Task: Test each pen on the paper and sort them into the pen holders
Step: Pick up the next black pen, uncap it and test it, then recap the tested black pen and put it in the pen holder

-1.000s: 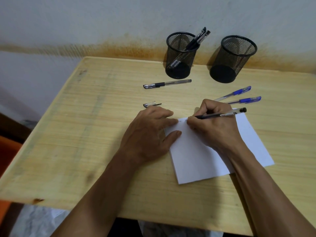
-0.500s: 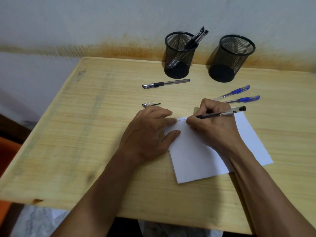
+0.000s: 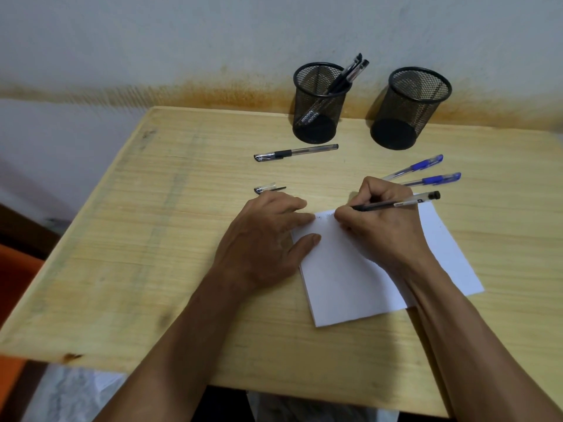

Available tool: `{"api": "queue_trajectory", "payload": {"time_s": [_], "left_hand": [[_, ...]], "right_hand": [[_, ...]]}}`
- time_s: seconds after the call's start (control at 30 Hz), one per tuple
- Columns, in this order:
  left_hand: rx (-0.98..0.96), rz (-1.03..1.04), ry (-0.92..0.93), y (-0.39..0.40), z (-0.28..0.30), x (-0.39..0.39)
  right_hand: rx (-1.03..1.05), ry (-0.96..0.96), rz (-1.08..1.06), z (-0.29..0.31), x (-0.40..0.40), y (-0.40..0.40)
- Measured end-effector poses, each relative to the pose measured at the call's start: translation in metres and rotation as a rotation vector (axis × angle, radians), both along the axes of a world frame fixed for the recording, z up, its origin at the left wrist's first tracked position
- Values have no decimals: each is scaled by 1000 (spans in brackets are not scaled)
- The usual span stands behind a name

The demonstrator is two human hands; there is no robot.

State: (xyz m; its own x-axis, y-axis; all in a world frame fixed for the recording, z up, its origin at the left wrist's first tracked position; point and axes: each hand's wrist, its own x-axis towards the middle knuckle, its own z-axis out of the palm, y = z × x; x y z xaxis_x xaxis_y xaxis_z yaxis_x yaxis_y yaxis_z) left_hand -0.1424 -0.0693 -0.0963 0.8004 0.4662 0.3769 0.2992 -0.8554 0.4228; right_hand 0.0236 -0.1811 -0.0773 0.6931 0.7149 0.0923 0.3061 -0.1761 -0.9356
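My right hand [image 3: 377, 226] grips a black pen [image 3: 405, 203] with its tip pressed on the top edge of a white paper [image 3: 350, 287], where faint scribbles show. My left hand [image 3: 265, 239] lies flat, fingers spread, holding down the paper's left corner. A pen cap [image 3: 268, 188] lies just beyond my left hand. A capped black pen [image 3: 295, 152] rests in front of the left mesh pen holder [image 3: 318, 117], which contains a few black pens. The right mesh pen holder [image 3: 408, 117] looks empty. Two blue pens [image 3: 426, 172] lie beyond my right hand.
The wooden table [image 3: 152, 239] stands against a pale wall with a rusty stain along its base. The table's left edge and near edge are in view, with something orange [image 3: 12, 278] below on the left.
The right hand's pen tip has shifted only slightly on the paper's top edge. The left hand stays in place.
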Motion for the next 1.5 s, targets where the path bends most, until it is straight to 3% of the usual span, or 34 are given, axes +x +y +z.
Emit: {"api": "queue_trajectory", "payload": {"time_s": [0.1,0.33,0.5,0.6,0.73,1.1,1.27,1.5], "left_hand": [[13,-2,1,0,0,0],[63,11,-49,3,-8,-2],[-20,395,-200,7,-2,-1],[-102,499,-87,12,2,3],[-62,536,38,10,4,7],[-165,560,-113,-9,21,-4],[-387,503,-368,-38,52,-17],[-527,307,-419,-72,73,-21]], "right_hand": [[99,79,-56,5,1,-1],[61,-33,-70,12,-4,-11],[203,173,-104,17,-7,-14],[234,211,-95,14,-4,-16],[234,228,-63,13,-2,-18],[250,391,-17,31,-9,-23],[355,331,6,60,-21,-48],[365,193,81,88,-44,-76]]}}
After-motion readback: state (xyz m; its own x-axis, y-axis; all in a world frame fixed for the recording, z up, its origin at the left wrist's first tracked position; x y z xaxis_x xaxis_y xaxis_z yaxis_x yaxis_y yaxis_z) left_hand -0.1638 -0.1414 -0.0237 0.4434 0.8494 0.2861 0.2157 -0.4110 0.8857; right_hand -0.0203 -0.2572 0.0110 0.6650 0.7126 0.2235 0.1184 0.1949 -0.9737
